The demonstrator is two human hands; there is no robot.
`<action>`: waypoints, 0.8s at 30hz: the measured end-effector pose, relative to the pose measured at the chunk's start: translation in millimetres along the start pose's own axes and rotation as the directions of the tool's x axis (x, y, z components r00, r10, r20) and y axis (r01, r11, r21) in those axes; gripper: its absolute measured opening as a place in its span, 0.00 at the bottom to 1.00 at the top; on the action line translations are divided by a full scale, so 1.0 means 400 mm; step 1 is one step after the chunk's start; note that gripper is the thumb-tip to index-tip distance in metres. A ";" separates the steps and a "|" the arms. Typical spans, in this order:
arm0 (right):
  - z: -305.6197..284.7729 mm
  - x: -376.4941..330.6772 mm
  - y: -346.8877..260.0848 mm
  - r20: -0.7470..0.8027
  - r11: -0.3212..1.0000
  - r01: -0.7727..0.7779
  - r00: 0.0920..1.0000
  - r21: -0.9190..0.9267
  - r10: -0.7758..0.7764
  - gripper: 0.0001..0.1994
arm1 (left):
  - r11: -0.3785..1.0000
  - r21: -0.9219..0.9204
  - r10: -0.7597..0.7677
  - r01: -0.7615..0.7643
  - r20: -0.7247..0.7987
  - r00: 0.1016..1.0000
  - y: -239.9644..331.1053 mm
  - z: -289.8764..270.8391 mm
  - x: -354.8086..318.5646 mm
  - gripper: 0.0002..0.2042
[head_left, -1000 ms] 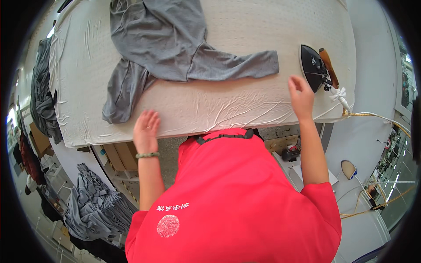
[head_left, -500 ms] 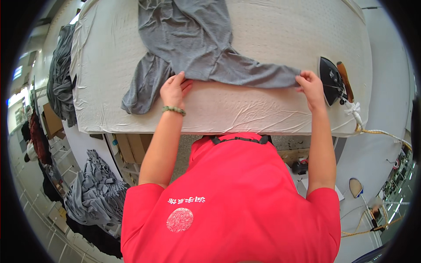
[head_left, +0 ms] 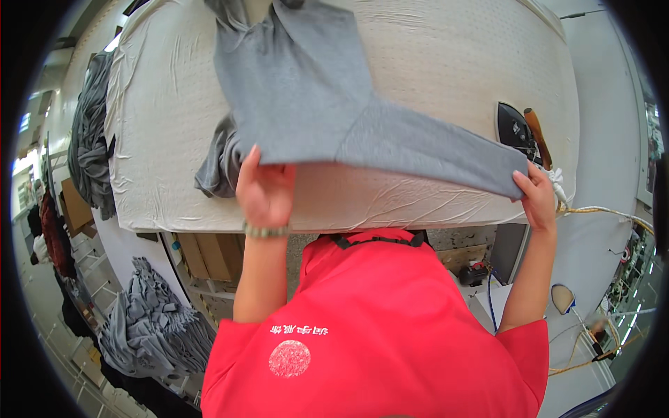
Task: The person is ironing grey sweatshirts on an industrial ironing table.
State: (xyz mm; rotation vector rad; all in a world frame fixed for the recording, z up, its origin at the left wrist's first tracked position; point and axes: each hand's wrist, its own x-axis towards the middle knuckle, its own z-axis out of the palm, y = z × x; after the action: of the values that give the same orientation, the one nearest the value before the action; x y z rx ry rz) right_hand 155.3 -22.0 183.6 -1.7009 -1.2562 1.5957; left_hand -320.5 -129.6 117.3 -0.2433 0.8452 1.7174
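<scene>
Pale table [head_left: 160, 139] | left hand [head_left: 267, 195] palm-up holding gray garment [head_left: 300, 97] | right hand [head_left: 538, 198] pinching cuff [head_left: 503, 175]

Free tabletop [head_left: 456, 63] beside grey garment [head_left: 303, 104]; 1 iron [head_left: 514, 131], obstructing at right

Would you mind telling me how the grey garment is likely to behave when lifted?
The grey garment is probably floppy, since its free sleeve lies crumpled on the table. It likely smooths out under tension, as it looks nearly wrinkle-free between the left hand and right hand.
</scene>
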 end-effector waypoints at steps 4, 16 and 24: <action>-0.057 -0.001 0.029 0.061 0.996 -0.087 0.994 -0.021 0.088 0.18 | 0.989 0.141 0.070 -0.055 -0.108 0.992 -0.002 0.046 -0.109 0.10; 0.061 0.156 -0.178 0.303 0.978 0.196 0.930 0.067 -0.207 0.25 | 0.627 0.296 0.729 -0.720 0.104 0.677 0.237 0.133 -0.035 0.10; -0.008 0.206 0.119 0.476 0.966 -0.186 0.843 -0.179 0.251 0.26 | 0.846 0.531 0.297 -0.039 -0.410 0.862 -0.140 -0.275 -0.053 0.09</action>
State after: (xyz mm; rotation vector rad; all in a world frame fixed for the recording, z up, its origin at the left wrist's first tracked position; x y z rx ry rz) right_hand 163.4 27.6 102.7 -1.6074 -1.4634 2.2402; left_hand -290.9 -211.5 27.3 -0.2392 1.7081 1.5450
